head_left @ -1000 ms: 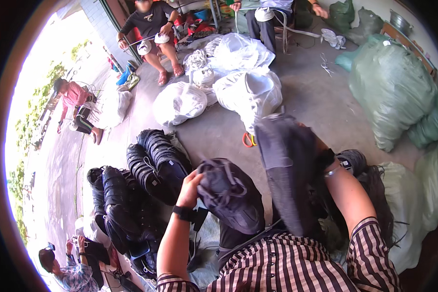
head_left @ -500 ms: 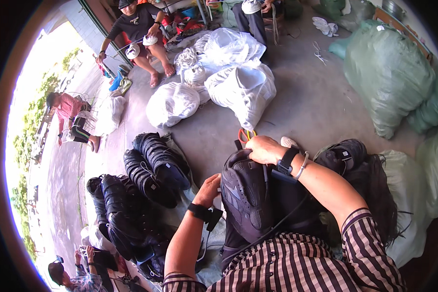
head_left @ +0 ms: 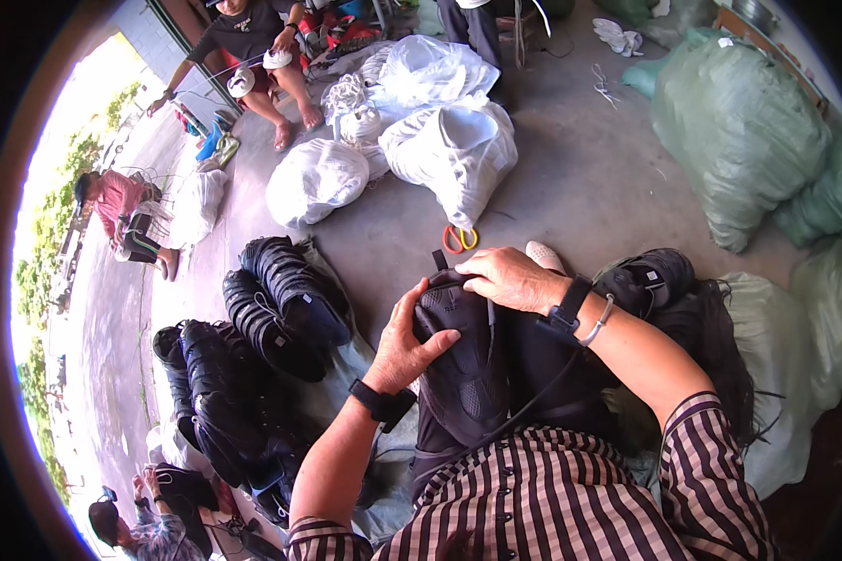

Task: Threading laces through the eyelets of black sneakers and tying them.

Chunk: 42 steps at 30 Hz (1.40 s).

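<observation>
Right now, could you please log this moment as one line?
left hand: grips black shoe | right hand: on shoe's top | scissors: on floor

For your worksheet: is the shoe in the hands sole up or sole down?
Sole up: the shoe shows its tread, with both hands on it.

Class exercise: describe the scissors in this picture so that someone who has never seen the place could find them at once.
Start at the big white sacks heaped on the concrete floor. At the foot of the nearest sack, just beyond the black shoe gripped by the left hand and right hand, lie the scissors. Their red and yellow handle loops are the only bright thing among white sacks and black shoes.
</observation>
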Available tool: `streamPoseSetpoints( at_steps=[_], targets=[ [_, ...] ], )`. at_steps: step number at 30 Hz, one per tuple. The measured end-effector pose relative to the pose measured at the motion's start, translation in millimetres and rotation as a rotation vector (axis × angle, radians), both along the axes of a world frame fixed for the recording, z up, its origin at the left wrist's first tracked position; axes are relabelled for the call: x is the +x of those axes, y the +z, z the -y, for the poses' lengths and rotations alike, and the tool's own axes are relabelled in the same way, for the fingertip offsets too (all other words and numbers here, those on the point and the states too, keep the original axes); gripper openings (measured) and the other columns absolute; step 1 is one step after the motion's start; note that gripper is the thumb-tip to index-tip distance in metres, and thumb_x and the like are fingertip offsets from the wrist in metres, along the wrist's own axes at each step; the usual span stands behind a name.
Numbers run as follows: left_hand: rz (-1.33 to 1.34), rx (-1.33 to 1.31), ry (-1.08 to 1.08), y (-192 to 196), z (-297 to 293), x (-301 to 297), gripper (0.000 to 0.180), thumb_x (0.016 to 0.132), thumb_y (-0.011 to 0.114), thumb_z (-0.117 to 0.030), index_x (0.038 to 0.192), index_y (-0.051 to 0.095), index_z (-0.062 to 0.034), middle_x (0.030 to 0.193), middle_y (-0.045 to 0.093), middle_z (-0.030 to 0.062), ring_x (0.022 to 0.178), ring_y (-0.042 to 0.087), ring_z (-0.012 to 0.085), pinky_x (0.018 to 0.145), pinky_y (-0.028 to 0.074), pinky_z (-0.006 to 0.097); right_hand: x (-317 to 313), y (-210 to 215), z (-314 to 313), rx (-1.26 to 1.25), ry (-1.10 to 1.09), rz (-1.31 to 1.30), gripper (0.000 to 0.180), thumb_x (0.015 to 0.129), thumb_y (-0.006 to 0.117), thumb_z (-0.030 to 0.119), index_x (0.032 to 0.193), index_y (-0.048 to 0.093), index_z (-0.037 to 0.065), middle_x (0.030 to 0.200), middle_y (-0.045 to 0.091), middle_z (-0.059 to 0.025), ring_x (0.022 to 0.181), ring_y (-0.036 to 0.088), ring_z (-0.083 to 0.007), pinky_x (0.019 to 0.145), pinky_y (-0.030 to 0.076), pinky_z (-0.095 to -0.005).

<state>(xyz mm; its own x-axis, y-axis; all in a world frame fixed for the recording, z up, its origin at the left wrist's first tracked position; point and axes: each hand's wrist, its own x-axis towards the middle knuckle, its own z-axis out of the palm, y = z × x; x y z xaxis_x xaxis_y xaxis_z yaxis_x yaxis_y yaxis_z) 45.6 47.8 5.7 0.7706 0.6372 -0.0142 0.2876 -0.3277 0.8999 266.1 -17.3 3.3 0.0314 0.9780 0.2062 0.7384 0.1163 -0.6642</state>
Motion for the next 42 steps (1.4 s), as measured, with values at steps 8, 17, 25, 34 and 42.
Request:
streamPoseSetpoints(
  at_steps=[8,17,25,34,42],
  targets=[
    [-0.132,0.284,-0.087,11.2,13.1,4.4,0.087,0.069,0.076,-0.033,0.139,0.033,-0.0055,0.139,0.036,0.0222,0.126,0.042,0.0369,0.102,0.039,0.04,6.5,14.6,42.7,-0.186,0.086,-0.03,0.037,0.077,0.067,0.02,0.108,0.064,-0.001,0.101,0.066,-0.0186,0.096,0.064,-0.0305,0.085,0.049,-0.0339],
    [-0.196,0.309,-0.104,15.2,16.6,9.8,0.087,0.068,0.075,-0.03,0.14,0.033,-0.0084,0.141,0.034,0.0215,0.126,0.041,0.0383,0.102,0.039,0.042,12.7,16.8,58.6,-0.281,0.156,0.044,0.059,0.073,0.071,0.019,0.126,0.051,0.002,0.107,0.064,-0.0186,0.1,0.063,-0.0281,0.098,0.041,-0.0374],
    [-0.223,0.227,-0.031,3.7,15.5,15.5,0.093,0.068,0.077,-0.028,0.142,0.026,-0.0055,0.141,0.03,0.0243,0.13,0.035,0.0392,0.105,0.036,0.041,0.1,6.6,60.1,-0.131,0.075,-0.296,0.043,0.071,0.07,0.002,0.109,0.05,0.004,0.112,0.058,-0.0166,0.11,0.057,-0.0309,0.095,0.045,-0.0357],
    [-0.291,0.534,0.04,4.0,73.9,7.9,0.091,0.076,0.071,-0.018,0.143,0.013,0.0044,0.147,0.017,0.0277,0.135,0.021,0.0449,0.11,0.024,0.045,-9.4,3.3,57.2,0.082,0.082,0.165,0.03,0.072,0.07,0.012,0.095,0.051,0.01,0.093,0.055,-0.008,0.092,0.056,-0.0284,0.081,0.042,-0.0417],
    [-0.199,0.472,-0.182,18.5,96.7,-35.0,0.071,0.075,0.068,-0.014,0.139,0.037,-0.0084,0.146,0.022,0.0269,0.134,0.024,0.0444,0.11,0.022,0.049,-18.5,14.0,116.8,0.056,0.047,0.069,0.035,0.072,0.071,0.018,0.102,0.056,0.007,0.121,0.053,-0.0159,0.12,0.045,-0.0315,0.096,0.035,-0.0465]
  ],
)
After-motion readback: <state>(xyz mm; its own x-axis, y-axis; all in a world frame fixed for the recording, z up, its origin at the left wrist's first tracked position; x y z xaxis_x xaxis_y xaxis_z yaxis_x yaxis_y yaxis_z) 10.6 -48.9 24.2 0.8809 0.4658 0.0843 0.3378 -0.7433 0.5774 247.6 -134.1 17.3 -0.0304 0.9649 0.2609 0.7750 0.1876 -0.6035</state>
